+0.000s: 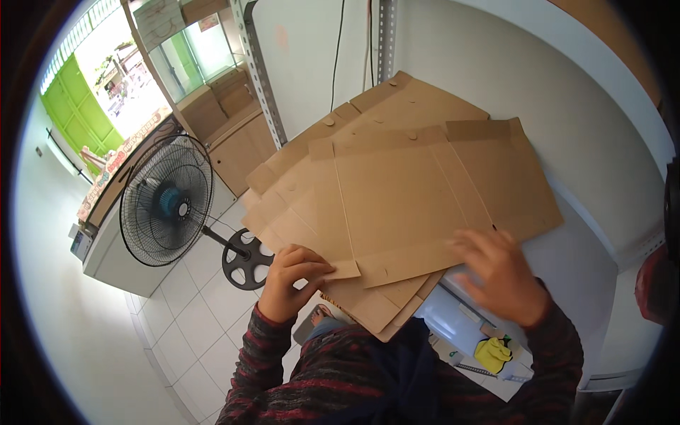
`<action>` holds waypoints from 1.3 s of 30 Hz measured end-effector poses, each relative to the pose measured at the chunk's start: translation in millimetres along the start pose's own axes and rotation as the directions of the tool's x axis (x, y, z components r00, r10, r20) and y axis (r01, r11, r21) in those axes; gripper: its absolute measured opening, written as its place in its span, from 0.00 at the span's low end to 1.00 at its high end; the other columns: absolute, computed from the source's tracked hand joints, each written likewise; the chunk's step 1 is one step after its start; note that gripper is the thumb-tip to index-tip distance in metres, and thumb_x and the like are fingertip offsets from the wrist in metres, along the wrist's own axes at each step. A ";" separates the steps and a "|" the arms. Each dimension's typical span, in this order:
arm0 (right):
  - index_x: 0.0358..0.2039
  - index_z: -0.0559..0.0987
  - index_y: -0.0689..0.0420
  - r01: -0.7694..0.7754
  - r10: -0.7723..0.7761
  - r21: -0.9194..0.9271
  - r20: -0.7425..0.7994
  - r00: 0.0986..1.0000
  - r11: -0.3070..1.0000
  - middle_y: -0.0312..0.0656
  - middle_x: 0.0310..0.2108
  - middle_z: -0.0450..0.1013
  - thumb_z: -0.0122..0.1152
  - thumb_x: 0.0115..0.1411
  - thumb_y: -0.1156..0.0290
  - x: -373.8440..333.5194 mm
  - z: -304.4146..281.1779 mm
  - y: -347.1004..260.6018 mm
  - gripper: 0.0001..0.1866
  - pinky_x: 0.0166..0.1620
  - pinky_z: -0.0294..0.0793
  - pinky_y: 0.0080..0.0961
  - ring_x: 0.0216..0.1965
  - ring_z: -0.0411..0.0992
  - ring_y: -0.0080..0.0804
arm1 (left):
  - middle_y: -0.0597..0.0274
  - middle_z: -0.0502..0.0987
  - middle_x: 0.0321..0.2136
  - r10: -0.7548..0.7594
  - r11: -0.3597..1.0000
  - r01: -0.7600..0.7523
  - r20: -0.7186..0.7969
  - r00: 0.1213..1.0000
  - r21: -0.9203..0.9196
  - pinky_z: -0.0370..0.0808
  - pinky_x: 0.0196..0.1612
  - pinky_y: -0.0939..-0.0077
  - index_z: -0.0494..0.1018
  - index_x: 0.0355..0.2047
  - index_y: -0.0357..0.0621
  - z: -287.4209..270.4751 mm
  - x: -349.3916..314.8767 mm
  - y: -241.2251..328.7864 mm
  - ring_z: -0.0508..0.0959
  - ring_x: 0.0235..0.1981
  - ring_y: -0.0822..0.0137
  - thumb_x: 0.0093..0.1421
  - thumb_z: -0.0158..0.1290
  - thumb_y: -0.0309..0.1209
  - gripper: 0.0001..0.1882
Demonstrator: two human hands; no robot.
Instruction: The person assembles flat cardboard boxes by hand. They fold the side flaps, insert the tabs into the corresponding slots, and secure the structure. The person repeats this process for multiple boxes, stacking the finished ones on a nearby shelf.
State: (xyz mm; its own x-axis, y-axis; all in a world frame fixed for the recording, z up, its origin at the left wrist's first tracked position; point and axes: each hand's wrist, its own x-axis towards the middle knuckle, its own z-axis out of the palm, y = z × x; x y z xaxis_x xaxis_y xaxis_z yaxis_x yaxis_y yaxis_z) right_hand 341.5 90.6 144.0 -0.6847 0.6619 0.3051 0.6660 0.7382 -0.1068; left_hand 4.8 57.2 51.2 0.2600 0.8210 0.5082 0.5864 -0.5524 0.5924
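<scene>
Our left hand [292, 278] pinches the near corner flap of the top flattened cardboard box [411, 205]; our right hand [499, 273], blurred, lies fingers spread on its near edge. We count at least three such flat boxes fanned in a stack. Left stands one pedestal fan [168, 202] on white floor tiles [191, 312].

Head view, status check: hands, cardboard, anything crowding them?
Left hand pinching near flap of top flat cardboard sheet. Right hand flat on its near edge, blurred. More sheets stacked beneath; standing fan at left, apart.
</scene>
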 end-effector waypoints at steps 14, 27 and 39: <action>0.31 0.77 0.60 0.457 -0.426 0.040 -0.301 0.854 0.888 0.40 0.27 0.73 0.63 0.50 0.71 28.7 83.3 -3.0 0.08 0.37 0.69 0.31 0.29 0.72 0.35 | 0.57 0.76 0.25 -0.352 0.919 0.392 -0.381 0.855 0.032 0.70 0.42 0.66 0.73 0.40 0.39 46.7 31.1 27.2 0.76 0.32 0.56 0.52 0.57 0.24 0.13; 0.40 0.77 0.64 0.143 -0.133 0.003 -0.344 0.930 0.990 0.44 0.37 0.75 0.62 0.53 0.74 35.5 68.6 35.6 0.14 0.46 0.68 0.39 0.39 0.73 0.41 | 0.57 0.75 0.43 -0.174 0.945 0.226 -0.223 0.959 0.237 0.62 0.55 0.61 0.75 0.43 0.43 23.3 17.5 35.5 0.72 0.48 0.53 0.46 0.57 0.25 0.21; 0.50 0.76 0.64 0.085 -0.082 0.089 -0.040 0.996 0.992 0.58 0.59 0.63 0.55 0.62 0.65 30.4 94.1 53.1 0.20 0.61 0.60 0.44 0.59 0.63 0.52 | 0.49 0.67 0.60 -0.235 0.872 0.241 -0.067 0.970 0.426 0.48 0.64 0.44 0.74 0.53 0.44 42.4 9.5 6.2 0.60 0.64 0.49 0.57 0.57 0.42 0.25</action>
State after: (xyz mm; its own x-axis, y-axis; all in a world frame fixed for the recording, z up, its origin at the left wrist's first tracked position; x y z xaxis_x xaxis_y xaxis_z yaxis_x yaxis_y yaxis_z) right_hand 328.2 162.1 58.5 -0.7243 0.5936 0.3508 0.5764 0.8005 -0.1644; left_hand 43.5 67.7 33.2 0.0633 0.9164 0.3953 0.9008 -0.2230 0.3726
